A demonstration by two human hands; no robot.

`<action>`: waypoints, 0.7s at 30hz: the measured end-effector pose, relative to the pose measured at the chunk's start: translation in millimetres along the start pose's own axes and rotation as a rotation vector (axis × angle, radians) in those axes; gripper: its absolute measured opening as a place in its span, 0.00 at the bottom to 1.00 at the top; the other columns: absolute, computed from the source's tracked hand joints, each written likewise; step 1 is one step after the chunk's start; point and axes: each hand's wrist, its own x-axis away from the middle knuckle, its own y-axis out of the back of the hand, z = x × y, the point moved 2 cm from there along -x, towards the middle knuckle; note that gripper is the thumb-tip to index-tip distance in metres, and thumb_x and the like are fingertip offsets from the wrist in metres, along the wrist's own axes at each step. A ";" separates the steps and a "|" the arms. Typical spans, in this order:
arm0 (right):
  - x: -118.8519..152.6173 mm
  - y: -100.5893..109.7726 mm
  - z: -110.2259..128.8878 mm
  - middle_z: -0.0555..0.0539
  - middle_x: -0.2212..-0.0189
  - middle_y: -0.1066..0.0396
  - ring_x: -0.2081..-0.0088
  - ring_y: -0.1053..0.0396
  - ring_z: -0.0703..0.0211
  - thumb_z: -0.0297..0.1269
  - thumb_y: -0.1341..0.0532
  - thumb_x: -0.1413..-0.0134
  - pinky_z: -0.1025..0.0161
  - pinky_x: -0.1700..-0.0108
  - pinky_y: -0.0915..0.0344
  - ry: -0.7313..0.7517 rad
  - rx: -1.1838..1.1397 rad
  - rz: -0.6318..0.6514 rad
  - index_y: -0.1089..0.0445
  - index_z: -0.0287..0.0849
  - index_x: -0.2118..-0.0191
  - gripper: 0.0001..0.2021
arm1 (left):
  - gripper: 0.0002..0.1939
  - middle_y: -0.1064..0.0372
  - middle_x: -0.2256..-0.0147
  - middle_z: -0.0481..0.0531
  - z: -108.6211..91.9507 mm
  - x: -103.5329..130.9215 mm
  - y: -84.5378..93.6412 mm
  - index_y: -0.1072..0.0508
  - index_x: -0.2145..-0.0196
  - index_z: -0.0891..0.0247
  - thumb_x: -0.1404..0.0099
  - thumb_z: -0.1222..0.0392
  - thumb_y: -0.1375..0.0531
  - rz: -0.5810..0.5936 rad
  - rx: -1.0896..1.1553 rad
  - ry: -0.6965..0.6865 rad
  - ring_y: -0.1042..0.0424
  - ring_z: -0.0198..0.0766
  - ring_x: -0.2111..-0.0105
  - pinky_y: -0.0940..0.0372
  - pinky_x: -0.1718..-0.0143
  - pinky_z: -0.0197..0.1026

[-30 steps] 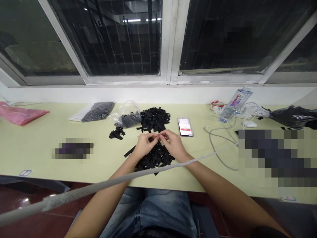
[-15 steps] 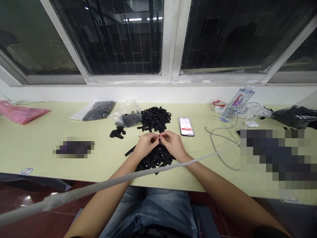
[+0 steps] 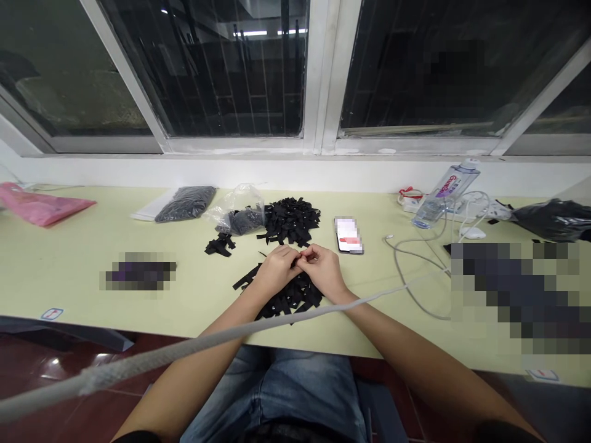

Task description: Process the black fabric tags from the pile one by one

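A white-framed window (image 3: 318, 80) stands behind the pale green worktop (image 3: 194, 289). In the head view, the left hand (image 3: 278, 271) and the right hand (image 3: 322, 269) meet above a near pile of black fabric strips (image 3: 293, 298). The fingers of both are pinched tip to tip, most likely on a small black piece, though they hide it; meeting this way probably lets one hand steady what the other works. The near pile seems placed for short reach, close to the worktop's near edge. A far pile of black strips (image 3: 293, 221) lies beyond, touching or just beside a clear plastic bag of black pieces (image 3: 240, 218). Worktop surface gives sideways room left of the hands; right, a lit smartphone (image 3: 349, 235) and thin grey cable (image 3: 406, 300) limit it. A thick pale grey cord (image 3: 184, 347) crosses in front of both forearms.
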 end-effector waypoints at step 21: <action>-2.1 -4.1 -14.8 0.51 0.76 0.28 0.72 0.33 0.60 0.34 0.38 0.58 0.64 0.68 0.37 -0.081 -0.076 -0.074 0.30 0.42 0.75 0.02 | 0.04 0.30 0.66 0.54 2.0 -4.8 -10.1 0.30 0.64 0.63 0.31 0.61 0.42 0.054 -0.013 -0.064 0.29 0.43 0.63 0.33 0.56 0.45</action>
